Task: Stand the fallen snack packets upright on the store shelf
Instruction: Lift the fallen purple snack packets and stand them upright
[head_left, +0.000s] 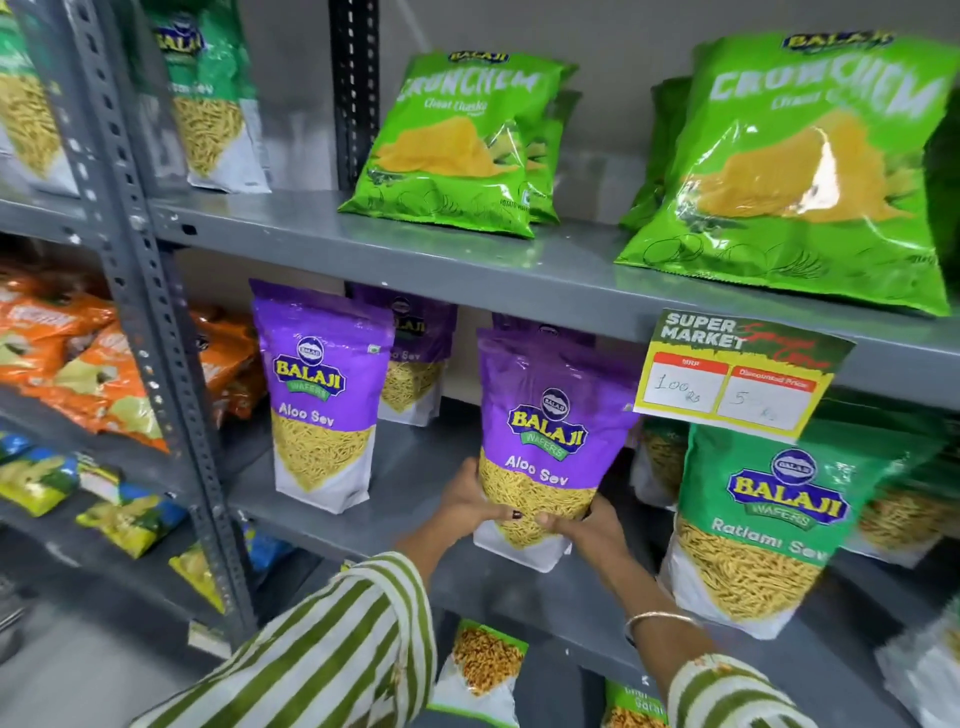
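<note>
Shop – steel racks (156, 332) w/ snack pkts, price tag (737, 375).

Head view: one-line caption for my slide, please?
Both hands, left hand and right hand, steady a purple Aloo Sev packet upright on the grey shelf.

Both purple packets (545, 441) say "BALAJI WAFERS Aloo Sev", the green packet (763, 525) beside them reads "BALAJI WAFERS Ratlami Sev". Up top, lime bags (457, 145) say "BALAJI CRUNCHEM". Shelf tag (737, 374): "SUPER MARKET", MRP 100, "Discounted Price" 5.
</note>
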